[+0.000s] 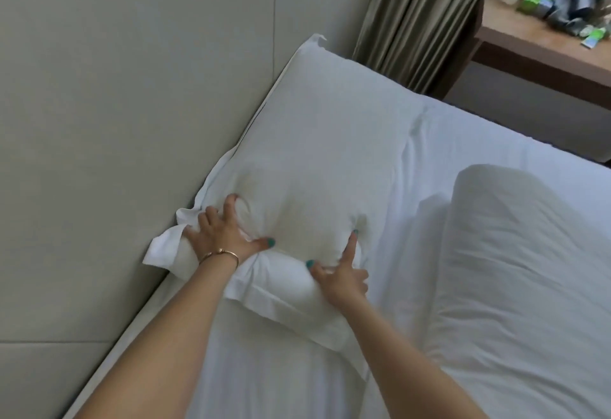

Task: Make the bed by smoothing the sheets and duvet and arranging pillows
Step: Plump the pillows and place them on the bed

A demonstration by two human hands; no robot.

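The pillow point(307, 167) lies at the head of the bed, its long side along the padded headboard point(115, 104), and both hands work on its near end. The left hand point(221, 233) presses into the corner beside the headboard; its fingers are spread and dig into the filling, so the grip looks more like a push than a hold. The right hand point(340, 275) is on the other near corner, forefinger stretched out on the cover and the other fingers curled at the edge; whether they pinch the cloth I cannot tell, because the picture is soft there.

As for progress, I judge the task about halfway. The sheet point(463, 141) is spread flat over the mattress with only light creases, so this part seems done. The pillow is already in place and is only being plumped or squared (its loose flap still sticks out at the near corner). The duvet point(529, 270) remains: it lies bunched in a thick roll on the right of the bed, not spread. A tabletop point(545, 45) with small things stands beyond the bed, by the curtain point(420, 15).
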